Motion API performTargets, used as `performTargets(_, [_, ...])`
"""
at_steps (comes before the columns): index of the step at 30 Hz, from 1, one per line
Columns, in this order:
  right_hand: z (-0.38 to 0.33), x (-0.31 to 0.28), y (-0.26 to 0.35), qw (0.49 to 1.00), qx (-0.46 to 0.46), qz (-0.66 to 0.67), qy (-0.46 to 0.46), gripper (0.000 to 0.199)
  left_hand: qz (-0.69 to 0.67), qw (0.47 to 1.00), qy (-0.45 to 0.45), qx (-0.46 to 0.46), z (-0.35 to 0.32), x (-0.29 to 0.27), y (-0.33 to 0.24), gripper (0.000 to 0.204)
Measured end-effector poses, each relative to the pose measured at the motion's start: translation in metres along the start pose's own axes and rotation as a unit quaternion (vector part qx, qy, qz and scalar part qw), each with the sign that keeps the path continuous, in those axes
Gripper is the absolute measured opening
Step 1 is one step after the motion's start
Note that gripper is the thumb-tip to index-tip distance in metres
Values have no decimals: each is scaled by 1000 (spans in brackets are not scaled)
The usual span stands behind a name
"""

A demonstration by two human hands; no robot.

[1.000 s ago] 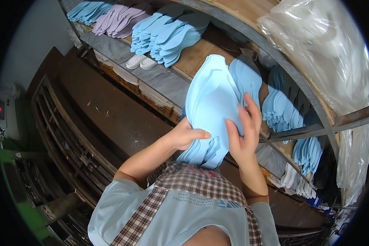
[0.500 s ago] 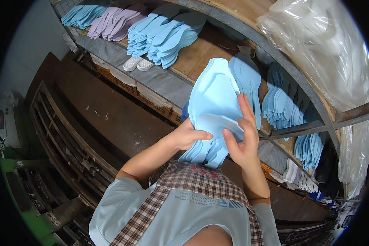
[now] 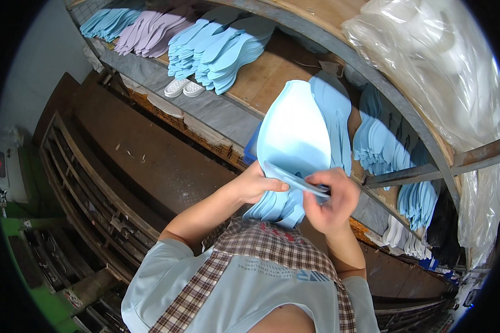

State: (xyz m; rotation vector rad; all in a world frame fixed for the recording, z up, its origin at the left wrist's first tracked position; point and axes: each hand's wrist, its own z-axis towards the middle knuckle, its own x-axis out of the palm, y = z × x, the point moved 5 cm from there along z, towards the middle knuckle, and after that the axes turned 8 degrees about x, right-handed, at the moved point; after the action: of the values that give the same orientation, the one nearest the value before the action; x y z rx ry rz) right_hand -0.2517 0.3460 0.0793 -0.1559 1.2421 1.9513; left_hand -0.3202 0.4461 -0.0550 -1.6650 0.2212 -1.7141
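Note:
A stack of light blue foam insoles (image 3: 294, 122) stands tilted in front of my chest, over a checked apron (image 3: 228, 266). My left hand (image 3: 255, 184) is closed round the stack's left side, its thumb pressed across the front. One insole (image 3: 294, 180) is bent over toward me, its edge running across beneath that thumb. At its right end, my right hand (image 3: 334, 202) pinches this bent-over insole; some fingers are smeared by motion. Narrower insole ends (image 3: 275, 208) bunch below the hands.
Beyond my hands a shelf (image 3: 266, 83) carries piles of blue insoles (image 3: 219, 53) and lilac insoles (image 3: 153, 30). White slippers (image 3: 183, 87) sit lower. Clear plastic sheeting (image 3: 422, 66) hangs at right, near a metal rail (image 3: 405, 175). A slatted metal rack (image 3: 89, 194) stands left.
My right hand has come away from the stack's right side, its fingers curling round the edge of one insole. That insole is folded down further, baring the smooth face behind it.

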Motion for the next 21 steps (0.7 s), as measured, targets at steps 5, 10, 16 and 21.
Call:
performTargets(5, [14,-4,-5,995,23,-95,-30,23,41,999,10,11,-2,15,-10,56])
performTargets(10, [17,-6,-15,991,48,-120,-17,22,23,1000,-8,3,-2,20,-12,60])
performTargets(16, [4,-2,-5,986,-33,-159,-21,23,21,1000,-2,6,-3,17,-8,60])
performTargets(21, [-7,1,8,991,-122,-45,-15,24,-51,999,-1,-7,-3,10,-4,45])
